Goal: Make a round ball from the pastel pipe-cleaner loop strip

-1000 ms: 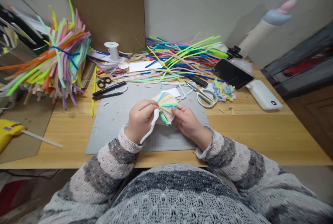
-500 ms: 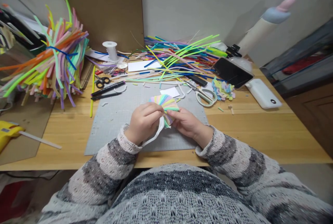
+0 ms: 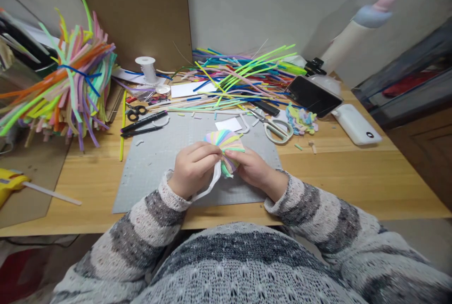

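Note:
Between my hands is a fan-shaped piece made of pastel pipe cleaners [image 3: 228,140] in pink, yellow, blue, green and purple, held above the grey cutting mat [image 3: 141,181]. My left hand [image 3: 195,168] pinches its left side near the narrow middle, fingertips together. My right hand [image 3: 256,168] grips the right side, thumb on top and the other fingers hidden beneath. A white pipe cleaner [image 3: 211,185] hangs in a curve from the middle, passing by my left wrist. Short pastel ends show below the pinched part.
Light-handled scissors [image 3: 277,132], a white card [image 3: 228,124] and black pens [image 3: 144,122] lie around the mat. Loose pipe cleaners [image 3: 243,78] are heaped behind. A tied bundle [image 3: 77,82] and a yellow glue gun [image 3: 12,181] are left; a phone [image 3: 314,96] and white power bank [image 3: 357,125] right.
The view has shifted slightly. The fan-shaped piece has tilted a little in my hands, and more of its lower pastel ends show. Both hands keep their hold.

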Available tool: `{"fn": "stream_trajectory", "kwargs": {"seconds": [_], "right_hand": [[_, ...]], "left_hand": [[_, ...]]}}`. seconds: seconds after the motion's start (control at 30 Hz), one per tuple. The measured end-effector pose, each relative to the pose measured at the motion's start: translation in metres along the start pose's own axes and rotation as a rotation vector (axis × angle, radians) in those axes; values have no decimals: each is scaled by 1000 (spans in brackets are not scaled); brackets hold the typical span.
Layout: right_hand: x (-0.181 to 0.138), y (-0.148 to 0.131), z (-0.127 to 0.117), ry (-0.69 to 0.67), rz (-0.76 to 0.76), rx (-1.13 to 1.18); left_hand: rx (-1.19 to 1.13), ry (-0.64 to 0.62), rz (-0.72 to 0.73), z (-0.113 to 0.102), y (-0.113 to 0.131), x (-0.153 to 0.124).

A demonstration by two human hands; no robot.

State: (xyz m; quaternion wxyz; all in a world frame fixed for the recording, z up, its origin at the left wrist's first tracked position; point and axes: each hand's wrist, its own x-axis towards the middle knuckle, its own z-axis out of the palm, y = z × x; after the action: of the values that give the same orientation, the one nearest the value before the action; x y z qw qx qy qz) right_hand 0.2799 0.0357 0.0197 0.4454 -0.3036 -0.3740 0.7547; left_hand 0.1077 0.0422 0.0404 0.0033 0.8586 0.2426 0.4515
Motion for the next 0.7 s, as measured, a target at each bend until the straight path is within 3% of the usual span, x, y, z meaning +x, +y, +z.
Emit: {"fn": "stream_trajectory", "kwargs": {"seconds": [0.23,0.47,0.7], "right_hand": [[-2,1,0,38,27,42],[-3,1,1,54,35,78],[-1,-1,-3,-25,50,45]], "left_hand": [[64,-37,40,-2,3,1],[168,-153,117,-6,7,7],[100,-40,74,-3,4,2]]}}
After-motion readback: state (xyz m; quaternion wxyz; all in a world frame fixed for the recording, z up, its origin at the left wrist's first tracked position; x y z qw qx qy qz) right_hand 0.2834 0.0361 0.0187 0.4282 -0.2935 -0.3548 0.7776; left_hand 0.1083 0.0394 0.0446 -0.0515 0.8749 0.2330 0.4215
